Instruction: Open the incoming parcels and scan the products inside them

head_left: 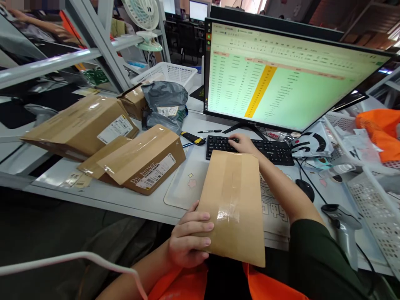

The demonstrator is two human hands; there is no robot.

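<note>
The taped brown parcel point(233, 204) lies tilted over the near edge of the desk point(140, 204), just in front of the keyboard point(271, 151). My left hand point(187, 241) grasps its lower left edge, with my fingers on its top face. My right hand point(243, 145) grips nothing, its fingers resting loose on the keys below the monitor point(281, 79); stacked boxes point(143, 160) lie to the left.

Bright, even overhead light, shadows soft. Monitor point(281, 79) just past right fingers point(233, 142) is brightest spot, txt unreadable. Glare on parcel point(233, 187) tape beside left fingers point(201, 228) + boxes point(143, 160) further left. Heavy fisheye bend at edges, bg soft.
</note>
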